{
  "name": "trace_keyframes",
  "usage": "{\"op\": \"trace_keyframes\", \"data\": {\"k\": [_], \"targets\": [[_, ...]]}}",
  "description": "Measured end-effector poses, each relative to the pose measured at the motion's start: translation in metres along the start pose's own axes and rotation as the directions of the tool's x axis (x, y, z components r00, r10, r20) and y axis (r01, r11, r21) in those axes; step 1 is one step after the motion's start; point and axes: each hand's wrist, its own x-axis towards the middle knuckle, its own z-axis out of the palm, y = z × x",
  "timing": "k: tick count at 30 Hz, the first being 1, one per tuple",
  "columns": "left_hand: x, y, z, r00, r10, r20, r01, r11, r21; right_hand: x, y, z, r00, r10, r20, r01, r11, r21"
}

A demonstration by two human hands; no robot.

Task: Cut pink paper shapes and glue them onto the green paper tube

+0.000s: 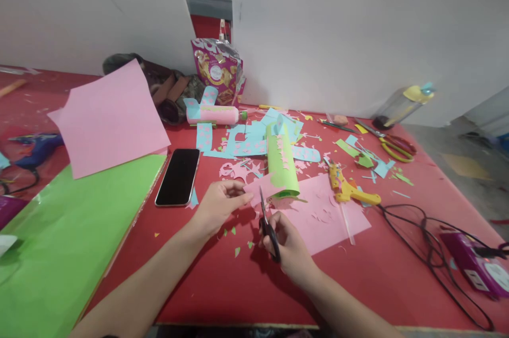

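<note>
Between thumb and fingers, my left hand pinches a small piece of pink paper near the middle of the red table. My right hand grips black-handled scissors, whose blades point up at the paper's lower edge. Just beyond the paper lies a green paper-covered tube with pink cutouts along its top and blue dotted wings at its sides. A larger pink sheet lies flat to the right of the scissors. Small green scraps are scattered below my hands.
A phone lies left of my hands, beside green sheets and a pink sheet. A yellow glue gun with a black cord is at right. Behind are a pink paper-covered bottle, a snack bag and yellow-handled scissors.
</note>
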Motion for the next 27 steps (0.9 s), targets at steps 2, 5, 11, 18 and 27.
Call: {"op": "trace_keyframes", "data": {"k": [2, 5, 11, 18, 27], "targets": [[0.0, 0.002, 0.0, 1.0, -0.018, 0.015, 0.018, 1.0, -0.023, 0.0, 0.002, 0.0, 1.0, 0.008, 0.015, -0.009, 0.999, 0.031], [-0.002, 0.004, 0.002, 0.999, -0.044, 0.029, 0.045, 0.999, -0.016, -0.001, 0.003, -0.001, 0.999, 0.016, 0.046, -0.019, 0.999, 0.051], [-0.004, 0.01, 0.003, 0.995, -0.08, 0.066, 0.077, 0.996, 0.041, -0.002, 0.0, 0.0, 0.998, 0.007, 0.067, -0.01, 0.999, 0.048], [-0.003, 0.011, 0.003, 0.996, -0.073, 0.057, 0.069, 0.995, 0.065, -0.002, 0.001, 0.001, 0.997, 0.026, 0.066, -0.03, 0.998, 0.061], [0.003, 0.01, -0.008, 0.985, -0.037, 0.17, 0.007, 0.985, 0.17, -0.002, -0.001, 0.003, 0.998, 0.01, 0.054, -0.016, 0.995, 0.096]]}}
